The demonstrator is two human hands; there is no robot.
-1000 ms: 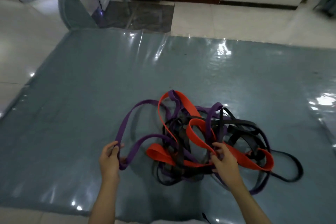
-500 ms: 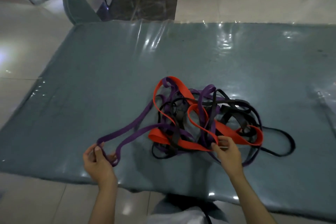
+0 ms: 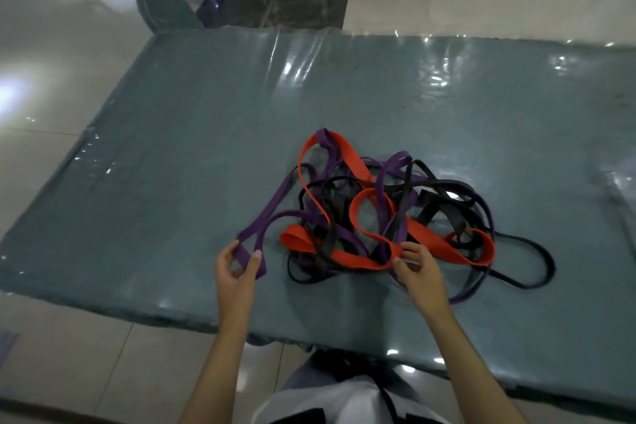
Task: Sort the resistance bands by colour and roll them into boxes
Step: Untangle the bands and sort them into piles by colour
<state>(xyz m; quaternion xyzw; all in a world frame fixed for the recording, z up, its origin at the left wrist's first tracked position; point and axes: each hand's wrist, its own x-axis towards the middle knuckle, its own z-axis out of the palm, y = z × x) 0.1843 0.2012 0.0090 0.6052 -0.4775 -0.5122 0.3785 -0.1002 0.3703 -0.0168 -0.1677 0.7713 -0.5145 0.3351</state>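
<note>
Your left hand (image 3: 237,270) grips the end loop of a purple band (image 3: 272,213), fingers and thumb curled around the strap, and that loop now sits closer to the tangle than it did half a second ago, when you had it stretched out well to the left near the front edge of the tabletop (image 3: 172,148). The purple strand that ran long and taut away from the pile now lies shorter and slacker between your left hand and the heap. I read that as you easing off the pull, probably because the band caught inside the knot instead of sliding free.

Your right hand (image 3: 418,274) stays at the near side of the pile, fingertips pinching the orange band (image 3: 361,260) where it crosses in front of the black bands (image 3: 444,189). It has barely shifted; it seems to be pinning the heap while the other hand works.

The whole tangle of purple, orange and black straps lies just ahead of your right hand and to the right of your left, with one thin black loop (image 3: 537,263) trailing out beyond your right hand. Nothing is separated yet, and no boxes appear in view, so the sorting is at its very start. Freeing this purple band likely means lifting the orange and black strands that cross over it, not just hauling on the end.
</note>
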